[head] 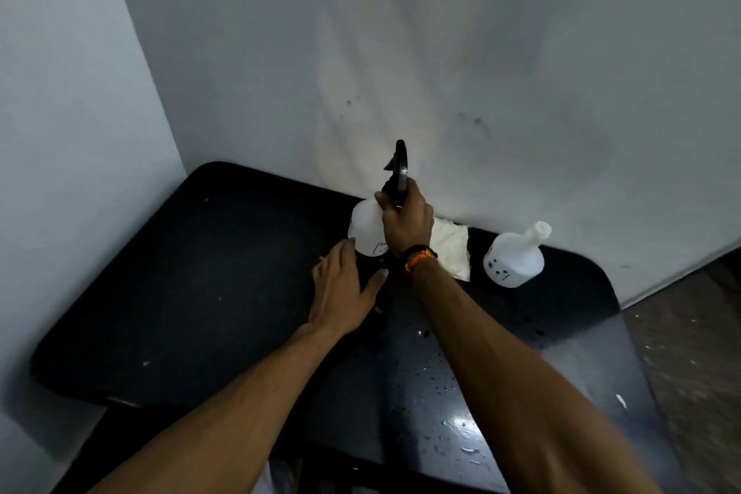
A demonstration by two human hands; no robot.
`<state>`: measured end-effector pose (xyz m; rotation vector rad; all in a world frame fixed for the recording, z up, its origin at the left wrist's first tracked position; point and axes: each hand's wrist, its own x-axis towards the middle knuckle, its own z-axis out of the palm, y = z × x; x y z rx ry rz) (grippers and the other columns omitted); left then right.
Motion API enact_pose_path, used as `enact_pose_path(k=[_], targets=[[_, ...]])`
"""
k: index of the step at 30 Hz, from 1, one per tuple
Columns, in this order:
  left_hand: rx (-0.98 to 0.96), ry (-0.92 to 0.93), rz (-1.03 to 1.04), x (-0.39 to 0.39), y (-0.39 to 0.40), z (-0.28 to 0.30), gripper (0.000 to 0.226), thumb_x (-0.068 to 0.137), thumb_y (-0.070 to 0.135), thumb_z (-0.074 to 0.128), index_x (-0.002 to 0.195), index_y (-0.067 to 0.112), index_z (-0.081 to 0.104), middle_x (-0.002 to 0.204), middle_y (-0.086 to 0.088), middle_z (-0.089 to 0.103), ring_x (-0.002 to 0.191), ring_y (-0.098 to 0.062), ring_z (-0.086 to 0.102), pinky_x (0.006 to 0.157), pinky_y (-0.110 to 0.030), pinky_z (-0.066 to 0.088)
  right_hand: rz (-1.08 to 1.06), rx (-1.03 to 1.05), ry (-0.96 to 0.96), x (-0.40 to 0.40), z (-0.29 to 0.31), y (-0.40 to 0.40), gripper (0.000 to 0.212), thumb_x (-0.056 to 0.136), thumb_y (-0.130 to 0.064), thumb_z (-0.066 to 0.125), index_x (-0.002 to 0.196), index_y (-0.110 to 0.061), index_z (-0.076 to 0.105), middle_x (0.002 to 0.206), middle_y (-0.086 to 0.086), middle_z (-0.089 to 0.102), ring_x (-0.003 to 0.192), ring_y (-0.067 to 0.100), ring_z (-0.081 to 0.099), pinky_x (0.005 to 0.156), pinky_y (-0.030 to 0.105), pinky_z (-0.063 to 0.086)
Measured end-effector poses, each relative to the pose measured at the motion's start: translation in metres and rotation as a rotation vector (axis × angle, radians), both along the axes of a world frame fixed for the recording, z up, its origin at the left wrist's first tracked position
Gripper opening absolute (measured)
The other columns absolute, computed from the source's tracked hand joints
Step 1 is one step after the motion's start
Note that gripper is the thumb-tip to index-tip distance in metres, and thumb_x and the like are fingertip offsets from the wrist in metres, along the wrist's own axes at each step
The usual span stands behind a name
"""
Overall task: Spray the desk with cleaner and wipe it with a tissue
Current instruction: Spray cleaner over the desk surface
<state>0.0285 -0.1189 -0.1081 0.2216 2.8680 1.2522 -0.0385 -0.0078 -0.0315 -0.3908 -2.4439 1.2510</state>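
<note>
My right hand (405,219) grips the spray bottle (367,229) by its black trigger head (399,168) at the back of the black tabletop (180,293).

My right fingers are curled round the neck; my left hand (345,289) hovers beside the bottle's base with its fingers spread, holding nothing. I count two white bottles, the second bottle (515,255) uncapped and standing apart to the right, and one crumpled tissue (451,249) lying between them against the wall. Droplets already bead the near right surface, so I judge the dry left side needs spray next, nozzle aimed downward, before I take up the tissue.
</note>
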Motion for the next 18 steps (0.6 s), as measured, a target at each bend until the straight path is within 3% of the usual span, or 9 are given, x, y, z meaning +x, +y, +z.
enact_pose_path(k=[3, 5, 8, 12, 16, 18], targets=[[0.080, -0.039, -0.016, 0.002, -0.001, 0.004, 0.111, 0.073, 0.071, 0.070, 0.156, 0.020, 0.017, 0.161, -0.005, 0.026, 0.148, -0.025, 0.025, 0.124, -0.050, 0.020, -0.001, -0.017, 0.021, 0.028, 0.008, 0.011, 0.028, 0.089, -0.028, 0.071, 0.112, -0.014, 0.064, 0.102, 0.007, 0.074, 0.099, 0.033, 0.067, 0.084, 0.042, 0.054], [0.167, -0.066, -0.046, 0.006, 0.002, 0.011, 0.128, 0.057, 0.073, 0.080, 0.156, 0.026, 0.013, 0.161, 0.000, 0.026, 0.148, -0.022, 0.025, 0.121, -0.042, 0.021, 0.005, -0.071, 0.049, 0.051, 0.017, 0.018, 0.029, 0.089, -0.029, 0.072, 0.113, -0.016, 0.065, 0.103, 0.004, 0.074, 0.099, 0.026, 0.067, 0.086, 0.041, 0.055], [0.308, -0.098, -0.090, 0.013, 0.007, 0.022, 0.136, 0.045, 0.071, 0.087, 0.154, 0.032, 0.015, 0.157, 0.004, 0.031, 0.144, -0.017, 0.031, 0.111, -0.032, 0.035, 0.019, -0.120, 0.087, 0.081, 0.031, 0.027, 0.029, 0.089, -0.029, 0.073, 0.114, -0.015, 0.066, 0.102, 0.000, 0.074, 0.099, 0.019, 0.068, 0.087, 0.041, 0.057], [0.376, -0.073, -0.163, 0.028, 0.008, 0.037, 0.128, 0.044, 0.064, 0.091, 0.149, 0.036, 0.023, 0.146, 0.015, 0.039, 0.129, -0.004, 0.039, 0.095, -0.020, 0.040, 0.054, -0.202, 0.136, 0.121, 0.047, 0.032, 0.028, 0.089, -0.024, 0.074, 0.114, -0.013, 0.068, 0.104, 0.001, 0.074, 0.102, 0.017, 0.068, 0.089, 0.038, 0.056], [0.406, -0.133, -0.222, 0.053, 0.003, 0.047, 0.102, 0.045, 0.053, 0.095, 0.132, 0.042, 0.044, 0.127, 0.022, 0.056, 0.113, 0.001, 0.055, 0.088, -0.021, 0.053, 0.083, -0.312, 0.145, 0.157, 0.050, 0.031, 0.022, 0.087, -0.020, 0.075, 0.108, -0.014, 0.070, 0.101, -0.001, 0.074, 0.098, 0.012, 0.069, 0.087, 0.036, 0.057], [0.363, -0.149, -0.272, 0.069, 0.001, 0.049, 0.094, 0.044, 0.054, 0.096, 0.124, 0.047, 0.047, 0.117, 0.026, 0.058, 0.106, 0.011, 0.056, 0.075, -0.008, 0.050, 0.046, -0.422, 0.135, 0.174, 0.048, 0.030, 0.018, 0.083, -0.022, 0.075, 0.099, -0.021, 0.068, 0.095, -0.007, 0.073, 0.090, 0.006, 0.069, 0.081, 0.032, 0.055]])
